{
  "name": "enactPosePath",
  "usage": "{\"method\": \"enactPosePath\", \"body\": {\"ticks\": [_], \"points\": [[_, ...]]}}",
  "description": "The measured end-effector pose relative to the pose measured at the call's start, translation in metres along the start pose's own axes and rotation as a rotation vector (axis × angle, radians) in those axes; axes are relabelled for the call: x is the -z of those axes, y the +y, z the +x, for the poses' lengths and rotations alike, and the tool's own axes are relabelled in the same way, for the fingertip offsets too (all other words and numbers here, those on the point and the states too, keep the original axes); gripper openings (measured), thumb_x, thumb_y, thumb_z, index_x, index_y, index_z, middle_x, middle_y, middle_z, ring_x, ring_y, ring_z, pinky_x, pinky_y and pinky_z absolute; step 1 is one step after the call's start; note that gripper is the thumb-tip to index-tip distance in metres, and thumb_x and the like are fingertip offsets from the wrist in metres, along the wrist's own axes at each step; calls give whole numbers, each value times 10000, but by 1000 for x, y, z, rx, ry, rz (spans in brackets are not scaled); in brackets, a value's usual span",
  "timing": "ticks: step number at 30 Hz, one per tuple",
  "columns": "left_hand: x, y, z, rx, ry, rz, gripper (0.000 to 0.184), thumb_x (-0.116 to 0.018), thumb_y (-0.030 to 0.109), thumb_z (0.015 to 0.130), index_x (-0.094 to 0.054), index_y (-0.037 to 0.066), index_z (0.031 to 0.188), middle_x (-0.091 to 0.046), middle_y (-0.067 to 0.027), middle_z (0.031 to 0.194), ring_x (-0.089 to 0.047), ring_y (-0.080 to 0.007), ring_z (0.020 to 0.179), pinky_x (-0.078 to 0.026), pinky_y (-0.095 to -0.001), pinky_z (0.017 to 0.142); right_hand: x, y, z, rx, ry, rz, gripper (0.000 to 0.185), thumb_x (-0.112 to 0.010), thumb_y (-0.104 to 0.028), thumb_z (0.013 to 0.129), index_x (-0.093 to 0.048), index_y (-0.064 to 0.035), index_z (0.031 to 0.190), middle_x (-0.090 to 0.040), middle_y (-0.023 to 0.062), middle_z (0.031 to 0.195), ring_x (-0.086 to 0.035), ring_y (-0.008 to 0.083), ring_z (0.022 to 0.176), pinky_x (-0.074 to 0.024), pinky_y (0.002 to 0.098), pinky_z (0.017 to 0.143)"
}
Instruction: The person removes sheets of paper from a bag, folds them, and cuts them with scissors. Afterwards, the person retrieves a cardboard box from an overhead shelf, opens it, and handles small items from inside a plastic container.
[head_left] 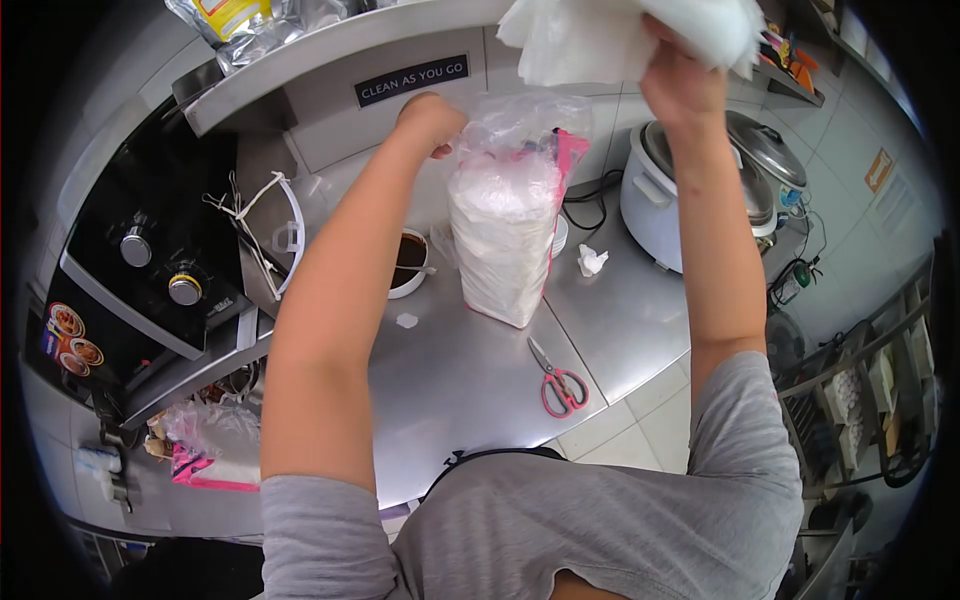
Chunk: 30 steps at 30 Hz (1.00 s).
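My left hand [432, 122] is closed at the upper left edge of a clear plastic bag [505, 215]; it appears to pinch the bag's film, though the fingertips are partly hidden. The bag has pink trim, stands upright on the steel counter and is packed with white paper napkins. Raised at the upper right, my right hand [685, 85] grips a thick bunch of white paper napkins [590, 40], whose top runs out of view. Pink-handled scissors [557, 380] lie in front of the bag, apart from both hands.
On the steel counter [450, 400] are a white bowl of dark liquid [408, 265] with a spoon and a crumpled tissue [592, 262]. A rice cooker [650, 210] stands right, a black microwave [150, 250] left. A metal shelf [340, 45] overhangs the back.
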<state>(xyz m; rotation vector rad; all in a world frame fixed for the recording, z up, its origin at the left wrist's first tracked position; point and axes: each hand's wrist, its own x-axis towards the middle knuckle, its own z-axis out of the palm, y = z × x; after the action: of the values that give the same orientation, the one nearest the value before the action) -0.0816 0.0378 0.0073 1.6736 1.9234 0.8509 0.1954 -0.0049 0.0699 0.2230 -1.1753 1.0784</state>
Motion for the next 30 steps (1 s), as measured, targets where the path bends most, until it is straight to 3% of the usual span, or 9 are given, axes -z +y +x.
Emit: {"method": "enactPosePath", "body": {"ticks": [4, 5, 8, 12, 18, 21, 24, 27, 30], "points": [[-9, -21, 3, -174, 40, -67, 358, -635, 117, 726, -646, 23, 1070, -672, -180, 898, -650, -230, 593, -541, -303, 534, -6, 60, -1, 190, -12, -190, 350, -529, -215, 950, -517, -9, 1232, -608, 43, 1135, -569, 184, 1060, -451, 299, 917], [-12, -30, 9, -234, 66, -91, 396, -633, 120, 728, -623, 27, 1114, -667, -184, 920, -659, -226, 614, -541, -294, 531, -2, 59, -8, 315, -112, -700, 396, -528, -240, 951, -507, 20, 1248, -617, 49, 1105, -564, 159, 1044, -462, 296, 884], [4, -24, -23, -242, -112, -243, 501, -655, 172, 751, -561, 105, 1239, -645, -159, 1091, -681, -239, 835, -558, -322, 663, -19, 76, -16, 51, -24, -345, 288, -428, -127, 928, -586, -34, 1150, -647, 99, 1083, -622, 222, 1006, -497, 318, 883], [-10, -59, 17, -745, 364, 206, 441, -659, 351, 818, -581, 232, 1236, -565, -18, 1291, -495, -256, 1226, -424, -379, 1001, -41, 94, -24, 213, -223, -756, 209, -492, -39, 878, -603, -3, 1052, -651, 71, 1001, -607, 154, 891, -476, 269, 823], [-37, -39, -3, -696, 823, 712, 464, -632, 311, 822, -554, 226, 1272, -503, -30, 1369, -454, -247, 1270, -413, -370, 1025, -32, 111, -19, 106, -172, -884, 220, -501, -26, 865, -617, -15, 1051, -665, 33, 961, -590, 109, 871, -464, 241, 786], [-11, -41, 1, -666, 289, 408, 521, -621, 305, 821, -508, 217, 1322, -462, -42, 1408, -433, -249, 1291, -377, -363, 1059, -27, 113, -18, 97, -165, -870, 227, -505, -29, 865, -620, -23, 1060, -667, 29, 954, -589, 104, 862, -464, 240, 776], [-11, -35, -18, -531, 357, 129, 442, -551, 252, 879, -530, 137, 1305, -501, -108, 1366, -399, -326, 1301, -307, -404, 1088, -27, 114, -16, 100, -144, -930, 231, -522, -49, 851, -623, -29, 1058, -674, 54, 946, -609, 155, 860, -475, 278, 773], [-36, -53, 6, -654, 617, 346, 426, -545, 250, 891, -531, 125, 1298, -506, -113, 1363, -419, -330, 1292, -322, -417, 1081, -26, 120, -19, 71, -155, -938, 241, -549, -96, 823, -623, -34, 1044, -682, 117, 938, -648, 263, 863, -495, 351, 767], [-54, -59, 26, -929, 953, 660, 418, -571, 242, 890, -540, 123, 1289, -596, -96, 1235, -580, -277, 1080, -482, -391, 887, -21, 122, -19, 115, -239, -1112, 252, -548, -119, 819, -616, -28, 1044, -677, 155, 914, -650, 287, 854, -498, 353, 770]]}}
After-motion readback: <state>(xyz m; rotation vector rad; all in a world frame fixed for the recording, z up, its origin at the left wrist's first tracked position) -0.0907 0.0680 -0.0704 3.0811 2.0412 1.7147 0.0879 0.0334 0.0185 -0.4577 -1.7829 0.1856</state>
